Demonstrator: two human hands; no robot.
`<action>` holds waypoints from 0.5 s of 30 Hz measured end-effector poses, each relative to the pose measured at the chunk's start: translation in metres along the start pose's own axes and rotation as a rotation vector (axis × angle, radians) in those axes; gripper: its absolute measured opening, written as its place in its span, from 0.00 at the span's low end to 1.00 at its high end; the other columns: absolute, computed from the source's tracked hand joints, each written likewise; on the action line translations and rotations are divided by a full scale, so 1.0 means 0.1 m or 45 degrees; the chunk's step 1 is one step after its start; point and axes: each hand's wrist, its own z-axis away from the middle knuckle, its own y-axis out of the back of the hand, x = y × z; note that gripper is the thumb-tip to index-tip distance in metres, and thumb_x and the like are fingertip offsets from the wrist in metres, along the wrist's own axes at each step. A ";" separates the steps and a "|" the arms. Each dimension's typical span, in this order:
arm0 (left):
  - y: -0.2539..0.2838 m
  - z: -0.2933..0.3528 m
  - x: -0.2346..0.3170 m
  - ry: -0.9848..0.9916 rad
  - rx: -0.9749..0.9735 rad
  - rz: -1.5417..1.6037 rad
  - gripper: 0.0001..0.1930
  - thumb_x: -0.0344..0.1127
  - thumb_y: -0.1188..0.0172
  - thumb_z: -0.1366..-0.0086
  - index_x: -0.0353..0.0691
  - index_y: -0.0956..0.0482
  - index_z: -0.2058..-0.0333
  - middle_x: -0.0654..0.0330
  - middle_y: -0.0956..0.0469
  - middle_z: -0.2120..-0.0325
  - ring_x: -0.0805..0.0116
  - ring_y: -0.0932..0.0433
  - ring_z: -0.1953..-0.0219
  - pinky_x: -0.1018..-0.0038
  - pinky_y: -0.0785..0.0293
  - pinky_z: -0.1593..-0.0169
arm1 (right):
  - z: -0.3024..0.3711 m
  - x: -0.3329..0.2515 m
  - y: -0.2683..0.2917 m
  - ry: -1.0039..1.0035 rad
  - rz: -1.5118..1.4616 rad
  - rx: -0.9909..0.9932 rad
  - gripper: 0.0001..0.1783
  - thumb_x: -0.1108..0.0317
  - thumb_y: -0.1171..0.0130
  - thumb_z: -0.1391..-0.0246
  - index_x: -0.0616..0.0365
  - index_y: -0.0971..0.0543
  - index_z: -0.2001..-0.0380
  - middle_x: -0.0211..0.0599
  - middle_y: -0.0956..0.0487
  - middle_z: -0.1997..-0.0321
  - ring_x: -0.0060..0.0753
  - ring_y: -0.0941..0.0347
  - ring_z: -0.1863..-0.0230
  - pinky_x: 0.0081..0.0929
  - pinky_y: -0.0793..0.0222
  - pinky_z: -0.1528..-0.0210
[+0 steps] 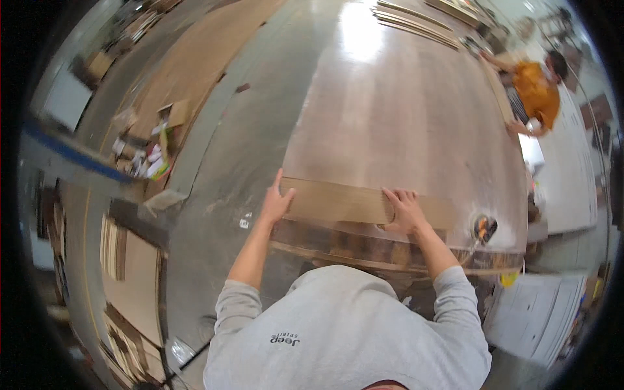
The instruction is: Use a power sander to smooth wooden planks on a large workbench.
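The person's left hand (277, 203) meets one end of a flat, rectangular light-brown wooden board (335, 200), its thumb and index finger parted, the thumb over the board; the other fingers are hidden, so I cannot tell whether they grip. The right hand (406, 213) lies across the board toward its other end, fingers and thumb spread wide. The board rests along the near edge of a broad worktable with a glossy pale-brown wooden top (403, 123), which serves as landmark for everything else. Near the worktable's right near corner lies an orange-and-black handheld tool (484, 229). At its right edge, a co-worker in an orange shirt (536, 94) has both hands at a long, narrow wooden strip (498, 94). Long pale slats (416, 29) lie on the worktable's far end. Well to its left, an open brown cardboard box (177, 113) stands beside a heap of white, pink and yellow-green scraps (153, 161); the box's contents are too blurred to tell. Right of the worktable's near corner are white panels (539, 312).
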 end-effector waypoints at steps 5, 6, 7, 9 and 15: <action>-0.42 0.12 0.82 -0.449 -0.177 -1.252 0.49 0.57 0.32 0.41 0.43 0.42 0.27 0.46 0.47 0.25 0.45 0.58 0.21 0.38 0.69 0.24 | -0.04 0.17 -0.31 0.024 0.046 0.039 0.60 0.43 0.23 0.71 0.45 0.32 0.30 0.45 0.29 0.37 0.52 0.36 0.33 0.52 0.47 0.31; -0.62 0.14 0.89 -0.435 -0.394 -1.368 0.55 0.68 0.34 0.45 0.45 0.45 0.25 0.42 0.49 0.25 0.43 0.59 0.21 0.41 0.72 0.23 | -0.04 0.11 -0.28 0.005 0.048 0.029 0.60 0.43 0.23 0.71 0.45 0.32 0.30 0.45 0.29 0.37 0.52 0.36 0.33 0.52 0.47 0.31; -0.84 0.17 0.93 -0.446 -0.406 -1.366 0.55 0.68 0.34 0.45 0.45 0.45 0.25 0.42 0.49 0.25 0.43 0.59 0.21 0.41 0.72 0.23 | -0.09 0.05 -0.18 0.025 0.016 0.008 0.61 0.43 0.22 0.71 0.45 0.33 0.30 0.45 0.29 0.37 0.52 0.36 0.34 0.52 0.46 0.31; -1.29 0.12 0.93 -0.698 -0.515 -1.343 0.60 0.73 0.35 0.48 0.45 0.46 0.25 0.39 0.51 0.25 0.42 0.59 0.22 0.40 0.70 0.24 | -0.12 0.02 -0.05 0.024 -0.013 0.008 0.62 0.43 0.22 0.72 0.44 0.34 0.29 0.44 0.29 0.37 0.52 0.36 0.34 0.52 0.46 0.31; -1.53 0.08 0.69 -0.893 -0.365 -1.237 0.57 0.66 0.27 0.50 0.45 0.41 0.27 0.43 0.40 0.35 0.40 0.45 0.32 0.40 0.57 0.27 | 0.23 0.17 -0.16 -0.019 -0.055 0.083 0.61 0.40 0.26 0.62 0.47 0.39 0.26 0.48 0.41 0.23 0.56 0.51 0.21 0.57 0.60 0.21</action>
